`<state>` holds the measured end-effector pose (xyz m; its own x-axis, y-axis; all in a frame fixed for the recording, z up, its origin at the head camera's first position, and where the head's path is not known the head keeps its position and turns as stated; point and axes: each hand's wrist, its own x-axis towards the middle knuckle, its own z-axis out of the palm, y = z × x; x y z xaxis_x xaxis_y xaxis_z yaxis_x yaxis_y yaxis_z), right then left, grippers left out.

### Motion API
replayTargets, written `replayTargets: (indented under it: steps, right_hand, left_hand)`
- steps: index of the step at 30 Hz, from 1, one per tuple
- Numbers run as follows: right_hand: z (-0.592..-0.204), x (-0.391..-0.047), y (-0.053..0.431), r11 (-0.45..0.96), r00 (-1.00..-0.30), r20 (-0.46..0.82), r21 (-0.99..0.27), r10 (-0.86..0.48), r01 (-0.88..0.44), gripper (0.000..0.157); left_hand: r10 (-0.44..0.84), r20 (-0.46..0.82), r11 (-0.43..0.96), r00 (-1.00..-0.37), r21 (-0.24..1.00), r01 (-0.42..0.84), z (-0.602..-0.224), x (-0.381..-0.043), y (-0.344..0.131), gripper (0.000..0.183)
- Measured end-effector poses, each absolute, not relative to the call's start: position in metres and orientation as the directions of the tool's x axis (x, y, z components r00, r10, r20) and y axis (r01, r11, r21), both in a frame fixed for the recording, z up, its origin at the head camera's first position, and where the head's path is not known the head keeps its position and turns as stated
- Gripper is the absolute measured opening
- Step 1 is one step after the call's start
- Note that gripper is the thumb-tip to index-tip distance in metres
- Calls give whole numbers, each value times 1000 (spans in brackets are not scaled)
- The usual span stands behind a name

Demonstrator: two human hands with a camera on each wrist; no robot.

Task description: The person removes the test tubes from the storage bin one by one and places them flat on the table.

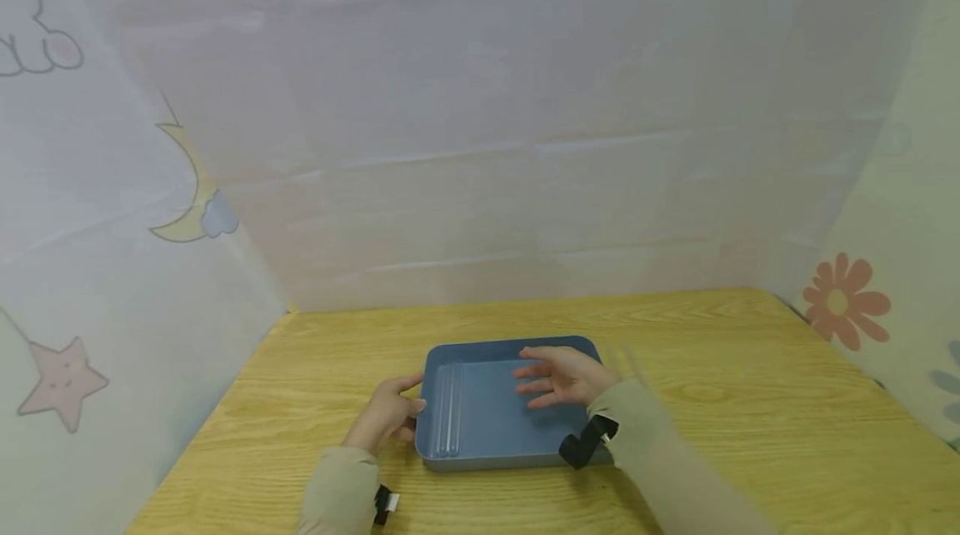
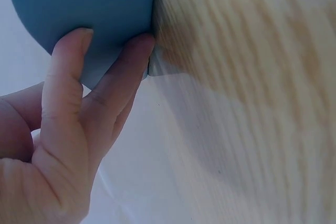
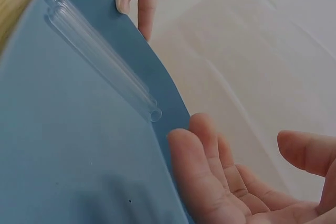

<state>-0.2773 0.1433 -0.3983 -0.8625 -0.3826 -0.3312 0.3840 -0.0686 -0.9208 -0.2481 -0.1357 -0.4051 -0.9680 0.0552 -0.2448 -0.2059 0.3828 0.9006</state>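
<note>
A shallow blue tray (image 1: 510, 462) with rounded corners lies on the wooden table. Inside it, along the left wall, several clear test tubes (image 1: 448, 414) lie side by side; they also show in the right wrist view as glassy tubes (image 3: 100, 51). My left hand (image 1: 386, 414) is at the tray's left end. In the left wrist view its fingers (image 2: 65, 85) touch the outside of the wall, fairly straight. Over the tray's right half hovers my right hand (image 1: 562, 377), fingers apart and nothing between them.
The table (image 1: 712, 368) has pale yellow wood grain. Behind it hangs a creased white sheet (image 1: 480, 143), with printed side sheets at left and right. Dark wrist cameras (image 1: 588, 439) sit on the sleeves. Faint pale streaks (image 1: 624, 364) show beside the right wrist.
</note>
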Motion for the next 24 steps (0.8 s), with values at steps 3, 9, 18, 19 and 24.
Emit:
replayTargets:
  steps: [3, 9, 18, 19, 24]
  right_hand:
    - [-399, -277, 140, -71, -866, -338, -919, -369, 389, 58]
    - [-401, -277, 133, -68, -862, -356, -912, -362, 405, 57]
    - [-408, -281, 118, -101, -869, -372, -901, -326, 423, 55]
    - [-408, -281, 117, -103, -869, -372, -900, -326, 423, 54]
    - [-410, -282, 109, -98, -859, -380, -895, -343, 435, 55]
  left_hand:
    - [53, -249, 377, -967, 902, -211, -405, -248, -135, 52]
    - [46, -249, 377, -967, 901, -214, -406, -249, -135, 51]
    - [51, -243, 371, -969, 905, -208, -407, -249, -133, 51]
    - [51, -241, 372, -969, 905, -206, -407, -249, -133, 51]
    - [49, -238, 365, -970, 908, -204, -407, -248, -133, 51]
